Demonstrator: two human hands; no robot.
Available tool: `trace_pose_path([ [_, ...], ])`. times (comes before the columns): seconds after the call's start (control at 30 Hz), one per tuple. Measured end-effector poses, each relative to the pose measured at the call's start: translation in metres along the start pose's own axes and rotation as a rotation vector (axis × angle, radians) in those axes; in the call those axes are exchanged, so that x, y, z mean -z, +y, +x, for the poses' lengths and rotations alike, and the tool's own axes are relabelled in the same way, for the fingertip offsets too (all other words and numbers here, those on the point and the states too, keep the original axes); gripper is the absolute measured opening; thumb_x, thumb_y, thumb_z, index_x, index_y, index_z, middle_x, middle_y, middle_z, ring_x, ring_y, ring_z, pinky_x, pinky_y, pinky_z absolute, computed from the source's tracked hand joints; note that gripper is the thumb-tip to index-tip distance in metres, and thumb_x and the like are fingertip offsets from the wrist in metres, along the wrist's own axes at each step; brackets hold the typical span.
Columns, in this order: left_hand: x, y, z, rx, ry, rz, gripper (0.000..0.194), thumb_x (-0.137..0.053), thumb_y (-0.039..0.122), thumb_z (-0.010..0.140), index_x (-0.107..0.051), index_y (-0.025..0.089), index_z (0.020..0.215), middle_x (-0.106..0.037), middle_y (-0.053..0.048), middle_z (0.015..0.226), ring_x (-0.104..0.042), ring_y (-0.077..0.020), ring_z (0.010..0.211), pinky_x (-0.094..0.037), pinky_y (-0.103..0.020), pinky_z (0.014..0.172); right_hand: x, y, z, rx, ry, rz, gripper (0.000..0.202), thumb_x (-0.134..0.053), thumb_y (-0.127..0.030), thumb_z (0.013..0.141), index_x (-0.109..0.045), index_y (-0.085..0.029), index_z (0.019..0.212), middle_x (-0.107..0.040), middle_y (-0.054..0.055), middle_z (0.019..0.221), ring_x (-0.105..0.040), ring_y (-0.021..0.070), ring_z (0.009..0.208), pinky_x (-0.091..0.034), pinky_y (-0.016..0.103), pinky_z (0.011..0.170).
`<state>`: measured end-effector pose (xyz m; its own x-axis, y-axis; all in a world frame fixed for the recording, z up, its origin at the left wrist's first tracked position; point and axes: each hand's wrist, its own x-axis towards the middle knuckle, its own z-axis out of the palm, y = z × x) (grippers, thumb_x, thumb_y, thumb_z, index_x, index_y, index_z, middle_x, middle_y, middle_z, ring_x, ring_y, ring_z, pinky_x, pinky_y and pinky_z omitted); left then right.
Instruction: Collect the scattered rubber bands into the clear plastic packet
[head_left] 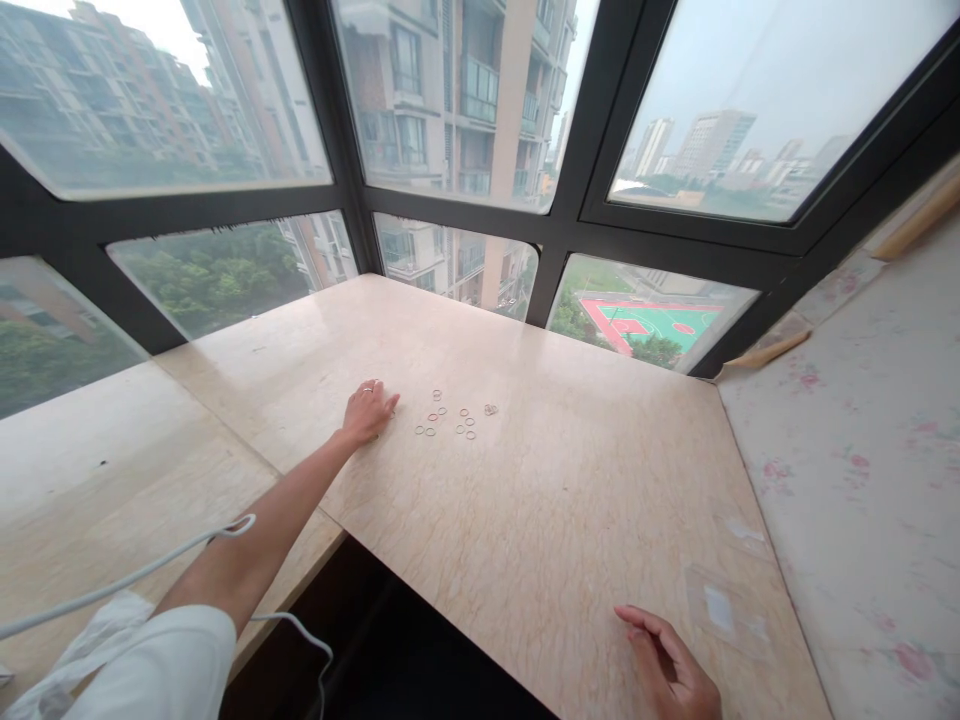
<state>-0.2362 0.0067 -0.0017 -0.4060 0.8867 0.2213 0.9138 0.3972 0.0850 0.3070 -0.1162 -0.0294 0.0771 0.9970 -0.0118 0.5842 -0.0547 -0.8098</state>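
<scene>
My left hand [367, 412] lies palm down on the pale marbled tabletop, thumb out to the right and a ring on one finger. What is under its palm is hidden. A tiny hoop edge shows beside its fingertips. Just right of it, several small thin rings [433, 418] lie flat in a loose group, one reddish. Another loose group of thin rings [466, 422] follows, and a small overlapping clump of rings [490, 409] is at the right end. My right hand [671, 665] is near the front right, fingers loosely curled and apart, with nothing visible in it.
The tabletop [555, 560] runs back to dark-framed windows [457, 225]. A clear plastic packet [720, 610] lies by the floral wall [855, 480]. A white cable [135, 578] crosses near my left arm. A dark gap [375, 630] opens below the front edge.
</scene>
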Motion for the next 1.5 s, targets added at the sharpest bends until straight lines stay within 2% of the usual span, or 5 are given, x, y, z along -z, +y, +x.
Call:
trace_pose_path([
  [0.27,0.006,-0.045,-0.010,-0.188,-0.030,0.004,0.044,-0.030,0.049,0.091,-0.053,0.014,0.107,-0.053,-0.018,0.124,-0.042,-0.0267,0.123,-0.031,-0.038,0.103,-0.002,-0.003,0.004,-0.052,-0.026,-0.005,0.034,-0.058,-0.049,0.072,-0.074,-0.022,0.085,-0.073,0.006,0.095,-0.067,0.0264,0.091,-0.055,0.029,0.077],
  [0.4,0.005,-0.054,-0.013,0.025,0.079,-0.087,0.044,-0.020,0.044,0.094,-0.054,0.016,0.094,-0.061,-0.015,0.102,-0.053,-0.0261,0.105,-0.039,-0.038,0.093,-0.018,-0.041,0.021,-0.014,-0.067,0.116,0.037,-0.058,-0.050,0.073,-0.071,-0.018,0.089,-0.072,0.008,0.091,-0.068,0.0236,0.082,-0.054,0.029,0.072],
  [0.8,-0.002,-0.056,-0.017,0.048,0.202,-0.113,0.047,-0.022,0.042,0.093,-0.059,0.013,0.096,-0.063,-0.017,0.099,-0.055,-0.0293,0.098,-0.042,-0.040,0.087,-0.176,-0.209,0.182,0.467,-0.352,-0.435,0.046,-0.047,-0.012,0.081,-0.050,-0.015,0.127,-0.051,0.015,0.125,-0.060,0.0191,0.091,-0.044,0.029,0.080],
  [1.17,0.009,-0.048,-0.016,0.104,0.187,-0.050,0.046,-0.025,0.039,0.092,-0.062,0.012,0.095,-0.064,-0.016,0.098,-0.056,-0.0307,0.094,-0.042,-0.040,0.078,-0.190,-0.208,0.227,0.576,-0.519,-0.363,0.010,-0.058,-0.017,0.078,-0.068,-0.018,0.074,-0.068,0.004,0.084,-0.059,0.0169,0.085,-0.041,0.025,0.079],
  [1.5,0.014,-0.044,-0.018,0.094,0.170,-0.053,0.044,-0.026,0.038,0.091,-0.062,0.013,0.093,-0.064,-0.016,0.098,-0.056,-0.0304,0.095,-0.041,-0.039,0.078,-0.174,-0.188,0.248,0.102,-0.368,0.018,0.013,-0.058,-0.024,0.088,-0.061,-0.013,0.083,-0.062,-0.002,0.069,-0.057,0.0074,0.053,-0.045,0.018,0.048],
])
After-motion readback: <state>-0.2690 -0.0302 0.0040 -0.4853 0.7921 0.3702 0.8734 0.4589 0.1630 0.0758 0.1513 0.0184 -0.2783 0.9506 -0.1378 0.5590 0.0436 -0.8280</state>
